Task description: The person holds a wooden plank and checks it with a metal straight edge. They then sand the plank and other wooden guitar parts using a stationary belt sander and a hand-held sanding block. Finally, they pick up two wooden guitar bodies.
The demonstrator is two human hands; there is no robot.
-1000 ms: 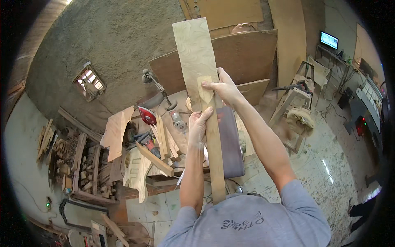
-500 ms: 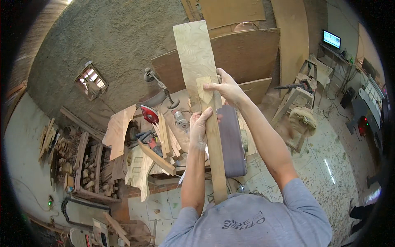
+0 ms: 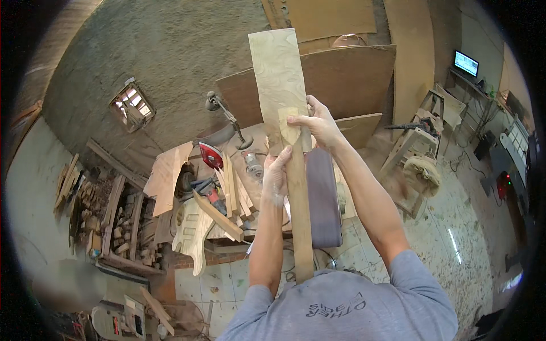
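A long, narrow wooden strip runs from near my chest up to a wider, pale board with wavy grain. The strip's far end is lighter in colour and overlaps the board's lower part. My left hand grips the strip and the board's near end, thumb on top. Higher on the right edge, my right hand pinches both pieces, its thumb pressed on the strip's pale end. Most fingers of both hands are hidden behind the wood. Below and to the right is a purple-grey sanding belt, apart from the wood.
On the bench lie a red iron, wooden strips and a guitar-body-shaped piece. A desk lamp stands behind. Offcuts fill a rack at left. A wooden stand is at right.
Both hands keep their hold on the strip and board. The whole scene has shifted slightly in view, and a blurred grey shape now shows at the lower left.
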